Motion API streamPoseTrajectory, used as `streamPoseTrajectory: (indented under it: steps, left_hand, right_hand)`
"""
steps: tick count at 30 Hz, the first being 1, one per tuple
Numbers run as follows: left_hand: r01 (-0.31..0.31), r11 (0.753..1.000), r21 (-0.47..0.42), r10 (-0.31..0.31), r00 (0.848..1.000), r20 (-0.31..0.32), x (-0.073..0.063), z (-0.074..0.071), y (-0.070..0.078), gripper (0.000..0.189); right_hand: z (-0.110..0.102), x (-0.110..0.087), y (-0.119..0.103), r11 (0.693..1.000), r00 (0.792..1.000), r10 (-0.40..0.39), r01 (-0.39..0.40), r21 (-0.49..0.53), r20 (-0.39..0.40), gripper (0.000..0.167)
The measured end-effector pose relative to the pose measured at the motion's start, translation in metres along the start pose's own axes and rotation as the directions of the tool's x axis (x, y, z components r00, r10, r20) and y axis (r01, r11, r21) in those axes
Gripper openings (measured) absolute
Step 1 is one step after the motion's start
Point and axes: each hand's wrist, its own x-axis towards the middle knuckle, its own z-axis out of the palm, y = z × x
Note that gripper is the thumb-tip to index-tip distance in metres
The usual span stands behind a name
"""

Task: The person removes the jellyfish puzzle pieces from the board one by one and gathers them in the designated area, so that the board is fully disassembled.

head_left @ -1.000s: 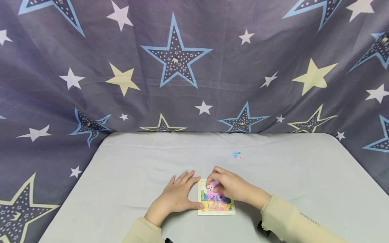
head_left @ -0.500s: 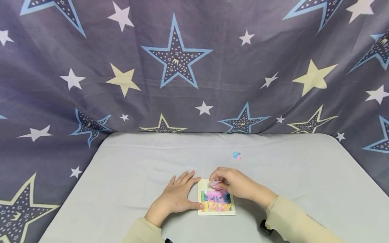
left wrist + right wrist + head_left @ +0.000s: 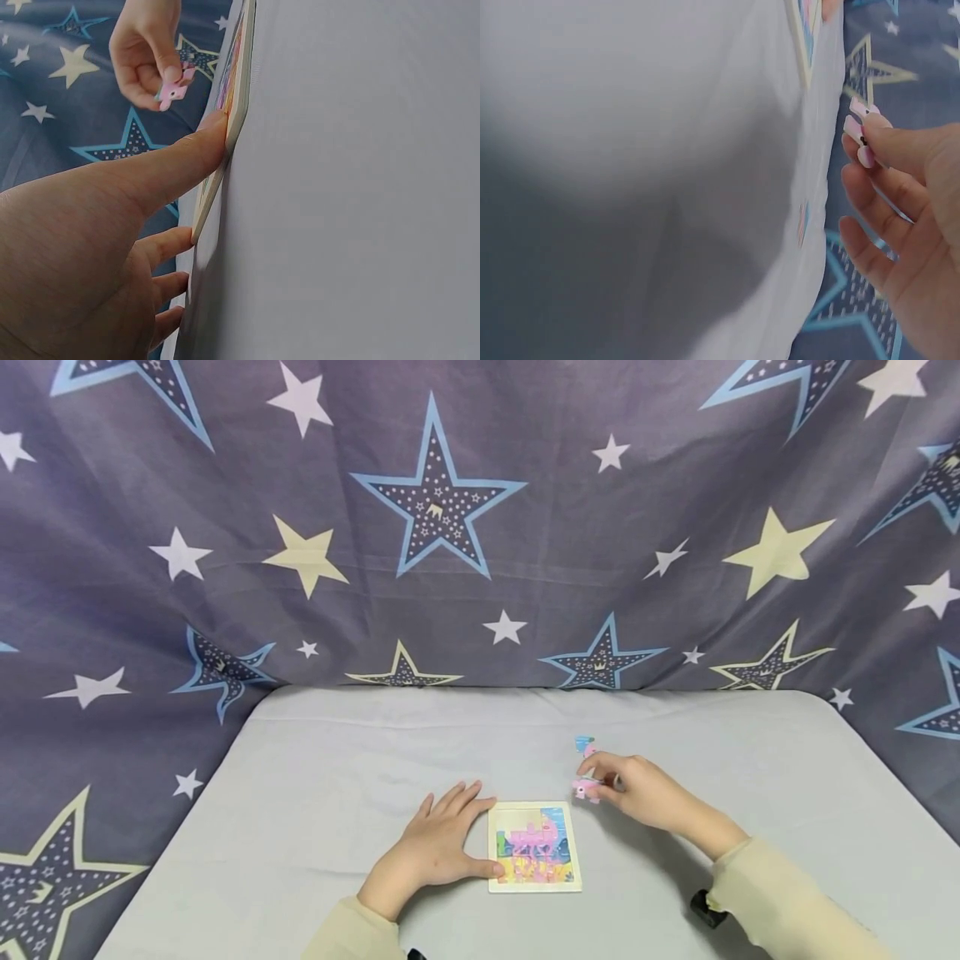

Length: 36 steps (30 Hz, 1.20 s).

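A small framed jigsaw puzzle (image 3: 536, 852) with a pink sea-creature picture lies on the table; its upper left part shows pale backing. My left hand (image 3: 438, 843) is spread at its left side, thumb on the lower left of the frame and index fingertip at the upper left corner. Beyond the board's upper right corner, my right hand (image 3: 637, 789) pinches a pink puzzle piece (image 3: 587, 789) between thumb and fingers, above the table. An eye printed on this piece (image 3: 174, 93) shows in the left wrist view. Just behind the right hand lies a loose blue and pink piece (image 3: 584, 744).
A pale grey cloth covers the table (image 3: 337, 777). Behind it hangs a dark curtain (image 3: 465, 593) printed with stars. A black wrist device (image 3: 707, 910) shows under the right sleeve.
My right hand has lifted off the puzzle and moved right and away, carrying the pink piece. More of the puzzle's upper part is uncovered. The left hand has stayed put.
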Motion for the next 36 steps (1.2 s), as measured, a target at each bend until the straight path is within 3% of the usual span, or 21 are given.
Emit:
streamPoseTrajectory:
  steps: [10, 20, 36]
  left_hand:
    - [-0.016, 1.000, 0.005, 0.016, 1.000, -0.005, 0.000, 0.000, 0.000, 0.094]
    - [-0.008, 1.000, 0.000, 0.008, 1.000, -0.002, 0.001, 0.002, -0.002, 0.094]
    - [-0.006, 1.000, 0.012, 0.006, 1.000, 0.004, 0.000, 0.002, -0.002, 0.095]
  right_hand:
    - [-0.022, -0.006, 0.042, 0.996, 0.995, 0.086, -0.087, -0.033, -0.043, 0.021]
    - [-0.029, 0.006, 0.065, 0.987, 0.988, 0.146, -0.149, -0.062, -0.059, 0.021]
    - [-0.019, 0.023, 0.085, 0.986, 0.987, 0.123, -0.133, -0.096, -0.105, 0.021]
